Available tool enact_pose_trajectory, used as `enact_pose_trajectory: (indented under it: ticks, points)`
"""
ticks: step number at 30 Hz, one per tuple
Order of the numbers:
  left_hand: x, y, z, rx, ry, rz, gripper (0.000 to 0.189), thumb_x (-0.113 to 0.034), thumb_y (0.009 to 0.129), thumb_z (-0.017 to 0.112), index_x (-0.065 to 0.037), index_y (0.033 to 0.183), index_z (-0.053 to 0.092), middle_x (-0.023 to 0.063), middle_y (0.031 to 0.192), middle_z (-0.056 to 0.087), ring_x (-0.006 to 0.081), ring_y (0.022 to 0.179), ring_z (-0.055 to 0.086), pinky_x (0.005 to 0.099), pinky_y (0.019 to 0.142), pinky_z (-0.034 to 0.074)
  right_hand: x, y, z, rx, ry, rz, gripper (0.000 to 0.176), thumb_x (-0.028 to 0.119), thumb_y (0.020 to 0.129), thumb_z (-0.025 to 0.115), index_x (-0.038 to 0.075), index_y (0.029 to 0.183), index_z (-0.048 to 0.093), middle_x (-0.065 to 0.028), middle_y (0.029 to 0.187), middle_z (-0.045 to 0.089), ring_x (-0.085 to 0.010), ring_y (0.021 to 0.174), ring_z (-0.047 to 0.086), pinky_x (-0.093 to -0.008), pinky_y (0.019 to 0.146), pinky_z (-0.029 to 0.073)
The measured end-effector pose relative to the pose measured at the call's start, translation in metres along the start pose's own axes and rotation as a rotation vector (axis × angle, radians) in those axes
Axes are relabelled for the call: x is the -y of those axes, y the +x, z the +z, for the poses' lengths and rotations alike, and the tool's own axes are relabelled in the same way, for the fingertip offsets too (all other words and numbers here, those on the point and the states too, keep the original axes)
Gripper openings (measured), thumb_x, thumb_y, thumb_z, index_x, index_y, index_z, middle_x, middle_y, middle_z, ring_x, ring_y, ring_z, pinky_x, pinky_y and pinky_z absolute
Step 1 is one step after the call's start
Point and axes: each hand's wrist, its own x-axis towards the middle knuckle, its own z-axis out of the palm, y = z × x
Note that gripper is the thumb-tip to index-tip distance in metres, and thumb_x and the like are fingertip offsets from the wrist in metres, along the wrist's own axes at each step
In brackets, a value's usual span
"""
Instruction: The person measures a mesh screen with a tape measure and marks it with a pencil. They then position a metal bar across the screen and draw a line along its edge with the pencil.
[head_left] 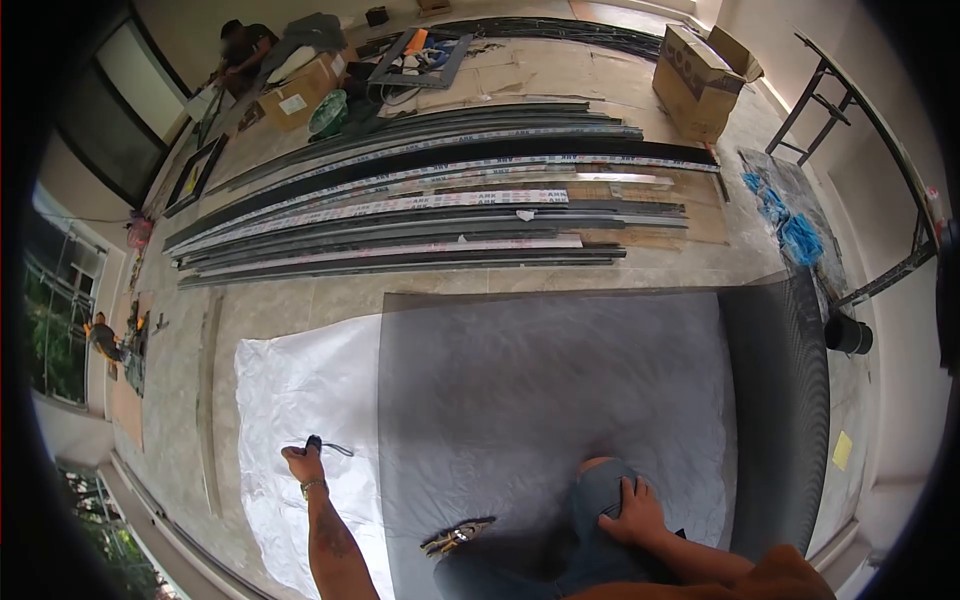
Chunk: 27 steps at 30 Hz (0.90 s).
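Note:
My left hand (303, 464) is stretched out over a white plastic sheet (300, 400) on the floor, shut on a small dark tool (322, 444) with a thin tail. My right hand (632, 512) rests flat on my bent knee (600, 485), holding nothing. A large grey mesh sheet (550, 390) lies spread over the white sheet in front of me, its right part rolled or folded up (775, 400). A pair of pliers or snips (457, 537) lies on the mesh near my left forearm.
Long dark metal profiles (420, 210) lie in rows across the floor beyond the mesh. Cardboard boxes (695, 75) stand at the back, with a second box (297, 95) near a crouching person (243, 50). A metal stand (850, 130) and blue scraps (790, 230) sit at right.

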Motion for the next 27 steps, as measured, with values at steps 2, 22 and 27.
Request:
enact_pose_trajectory:
  ticks: [2, 22, 27]
  points:
    - [-0.007, 0.006, 0.017, -0.040, 0.013, 0.038, 0.025, -0.007, 0.079, 0.068, -0.003, 0.091, 0.047, 0.0130, 0.077, 0.058, 0.0325, 0.066, 0.057, 0.0447, 0.066, 0.048, 0.003, 0.004, -0.003, 0.002, -0.003, 0.010, 0.106, 0.057, 0.074, 0.071, 0.000, 0.154, 0.031, -0.0339, 0.156, 0.030, -0.0492, 0.142, 0.034, -0.0557, 0.110, 0.040]
    - [-0.266, -0.081, 0.346, 0.328, 0.344, 0.375, 0.040, -0.015, 0.097, 0.049, -0.007, 0.137, 0.049, 0.0132, 0.163, 0.034, 0.0379, 0.155, 0.019, 0.0695, 0.119, 0.008, 0.049, 0.049, -0.068, 0.186, 0.091, 0.173, 0.098, 0.047, 0.074, 0.073, -0.003, 0.149, 0.035, -0.0342, 0.147, 0.043, -0.0516, 0.130, 0.046, -0.0560, 0.106, 0.045]
    - [-0.265, -0.076, 0.350, 0.352, 0.371, 0.345, 0.042, -0.014, 0.094, 0.049, -0.005, 0.135, 0.050, 0.0128, 0.164, 0.033, 0.0400, 0.155, 0.018, 0.0702, 0.119, 0.005, 0.075, 0.077, -0.084, 0.314, 0.087, 0.289, 0.101, 0.047, 0.075, 0.074, -0.002, 0.153, 0.032, -0.0347, 0.151, 0.039, -0.0510, 0.137, 0.041, -0.0544, 0.112, 0.041]
